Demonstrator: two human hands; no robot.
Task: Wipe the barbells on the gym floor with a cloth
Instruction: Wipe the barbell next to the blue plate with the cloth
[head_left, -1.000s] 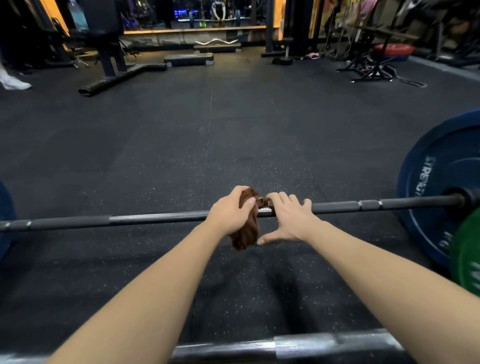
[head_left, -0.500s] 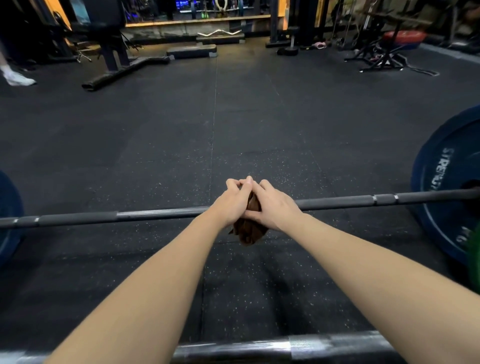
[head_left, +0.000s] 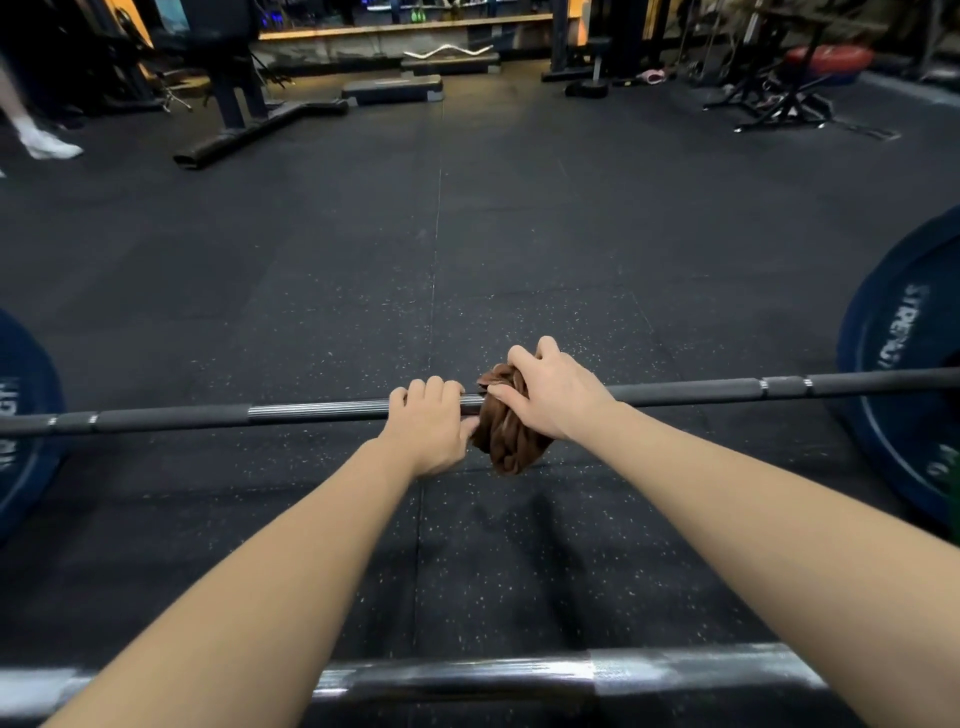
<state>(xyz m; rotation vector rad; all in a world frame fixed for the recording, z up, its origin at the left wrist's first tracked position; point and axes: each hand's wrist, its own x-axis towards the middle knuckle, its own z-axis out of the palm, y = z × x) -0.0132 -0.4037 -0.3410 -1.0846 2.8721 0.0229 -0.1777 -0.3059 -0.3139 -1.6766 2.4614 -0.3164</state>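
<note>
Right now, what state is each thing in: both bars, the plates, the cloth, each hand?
Long dark steel barbell bar: horizontal, resting on its plates.
Crumpled brown cloth: bunched around the bar, tail hanging below.
Left hand: fingers curled over the bare bar, beside the cloth.
Right hand: gripping the cloth against the bar.
Blue weight plates: upright on the bar's ends.
Second steel bar: lying nearest the camera, untouched.

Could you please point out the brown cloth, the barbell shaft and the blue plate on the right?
brown cloth (head_left: 511, 444): head view, on the bunched folds hanging below the shaft.
barbell shaft (head_left: 311, 411): head view, on the shiny middle stretch.
blue plate (head_left: 914, 447): head view, on its flat face below the shaft.
</note>
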